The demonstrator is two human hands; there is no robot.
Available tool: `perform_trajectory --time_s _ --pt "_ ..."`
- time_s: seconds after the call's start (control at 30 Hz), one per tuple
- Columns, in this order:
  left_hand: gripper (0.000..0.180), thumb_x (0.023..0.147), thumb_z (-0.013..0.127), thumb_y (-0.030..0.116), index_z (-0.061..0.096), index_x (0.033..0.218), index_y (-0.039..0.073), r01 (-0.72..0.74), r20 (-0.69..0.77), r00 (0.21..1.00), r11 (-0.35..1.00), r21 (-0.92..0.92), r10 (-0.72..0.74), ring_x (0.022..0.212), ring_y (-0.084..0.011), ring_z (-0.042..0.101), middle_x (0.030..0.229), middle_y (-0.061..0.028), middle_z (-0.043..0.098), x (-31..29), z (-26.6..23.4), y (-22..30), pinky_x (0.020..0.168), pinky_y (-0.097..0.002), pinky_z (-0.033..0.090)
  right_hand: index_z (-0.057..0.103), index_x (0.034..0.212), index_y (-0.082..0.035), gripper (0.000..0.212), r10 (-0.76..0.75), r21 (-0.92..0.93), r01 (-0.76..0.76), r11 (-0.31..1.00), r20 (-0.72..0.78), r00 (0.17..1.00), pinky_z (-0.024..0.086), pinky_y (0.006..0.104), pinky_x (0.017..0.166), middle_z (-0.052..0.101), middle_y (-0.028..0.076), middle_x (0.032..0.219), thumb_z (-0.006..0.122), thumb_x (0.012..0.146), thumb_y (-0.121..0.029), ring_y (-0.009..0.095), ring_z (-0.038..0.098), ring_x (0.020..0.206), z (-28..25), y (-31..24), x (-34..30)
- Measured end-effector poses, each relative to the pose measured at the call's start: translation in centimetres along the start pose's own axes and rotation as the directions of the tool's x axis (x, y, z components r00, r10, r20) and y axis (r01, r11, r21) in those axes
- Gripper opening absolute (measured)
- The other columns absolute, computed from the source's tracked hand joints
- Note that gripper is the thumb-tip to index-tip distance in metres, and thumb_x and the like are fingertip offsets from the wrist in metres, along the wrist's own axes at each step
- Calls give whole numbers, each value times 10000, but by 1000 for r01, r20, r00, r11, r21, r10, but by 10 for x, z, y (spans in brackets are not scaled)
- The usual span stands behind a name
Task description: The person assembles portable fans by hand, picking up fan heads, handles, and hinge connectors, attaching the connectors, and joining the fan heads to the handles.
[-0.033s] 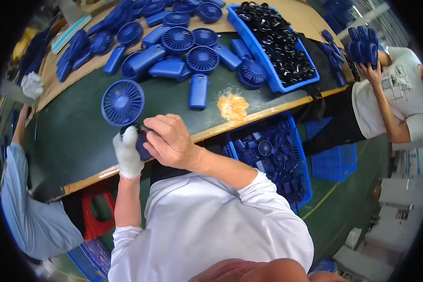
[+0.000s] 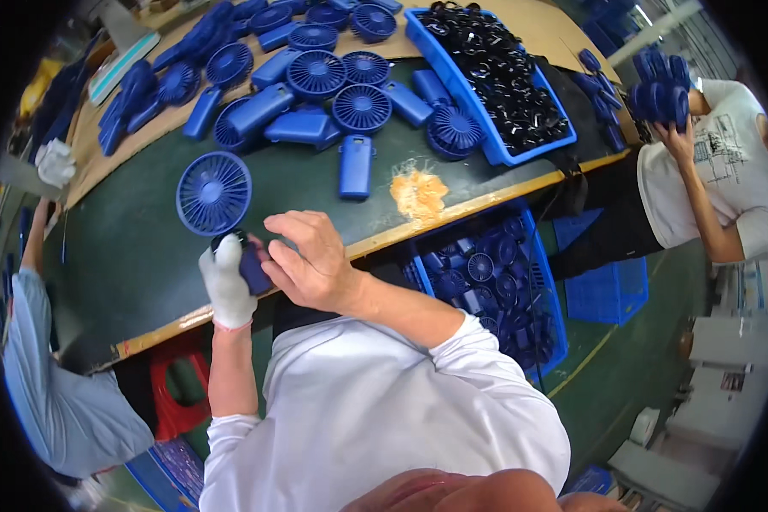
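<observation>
My left hand (image 2: 226, 288), in a white glove, grips the dark blue handle (image 2: 253, 268) of a small hand-held fan at the near edge of the green table (image 2: 128, 273). The fan's round blue grille head (image 2: 213, 194) rests flat on the table just beyond my hands. Bare, my right hand (image 2: 311, 260) closes over the same handle from the right, fingers curled on its top. The lower end of the handle is hidden between both hands.
Several blue fan heads and handles (image 2: 316, 81) lie piled at the back. A blue bin of black parts (image 2: 503, 77) stands at the back right. An orange patch (image 2: 418, 193) marks the table. A blue crate of fan parts (image 2: 495, 286) sits below. One person stands right (image 2: 717, 162), another left (image 2: 51, 401).
</observation>
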State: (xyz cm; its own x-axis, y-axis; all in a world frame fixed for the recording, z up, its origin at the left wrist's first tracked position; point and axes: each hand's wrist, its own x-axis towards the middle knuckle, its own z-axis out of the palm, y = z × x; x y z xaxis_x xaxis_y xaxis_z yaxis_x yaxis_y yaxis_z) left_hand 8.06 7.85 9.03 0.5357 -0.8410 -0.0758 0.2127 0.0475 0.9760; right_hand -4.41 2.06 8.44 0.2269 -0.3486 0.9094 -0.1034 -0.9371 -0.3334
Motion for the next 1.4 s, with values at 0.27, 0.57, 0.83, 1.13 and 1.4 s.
perform_trajectory --time_s 0.27,0.57,0.83,1.13,1.4 --pt "217 910 544 241 576 809 52 -34 -32 999 999 21 34 624 -64 476 723 28 524 -3 -10 -11 530 -256 391 622 844 32 214 568 380 -668 640 352 744 484 347 691 565 187 975 601 876 -179 292 581 834 7 -7 -22" --pt "612 1006 230 490 590 912 4 366 398 855 930 -8 -333 522 -180 580 696 -88 624 -12 16 4 523 -282 498 625 893 -50 544 732 542 -775 -325 663 157 289 198 310 572 11 594 428 953 -553 59 426 363 -5 2 -15" --pt "623 997 227 517 588 902 19 260 454 837 952 163 -306 528 -133 577 613 -73 585 -15 11 10 521 -255 474 550 1135 11 471 806 605 -786 128 399 438 473 201 396 609 103 968 749 715 -62 115 600 637 -8 -11 -22" --pt "504 882 618 353 515 1211 -14 244 615 741 961 127 -270 857 -197 638 1054 -123 620 -18 18 -7 768 -313 523 515 1204 40 1067 416 768 -639 38 569 709 480 344 891 576 173 1173 772 499 -718 233 577 1050 -18 38 -32" --pt "554 565 852 257 618 1005 16 -719 458 690 461 520 560 769 -273 667 847 -119 653 -20 56 -18 682 -340 536 576 1219 -148 554 474 927 -209 -312 342 811 343 492 1070 541 217 1207 744 783 -444 379 432 1246 -15 36 -42"
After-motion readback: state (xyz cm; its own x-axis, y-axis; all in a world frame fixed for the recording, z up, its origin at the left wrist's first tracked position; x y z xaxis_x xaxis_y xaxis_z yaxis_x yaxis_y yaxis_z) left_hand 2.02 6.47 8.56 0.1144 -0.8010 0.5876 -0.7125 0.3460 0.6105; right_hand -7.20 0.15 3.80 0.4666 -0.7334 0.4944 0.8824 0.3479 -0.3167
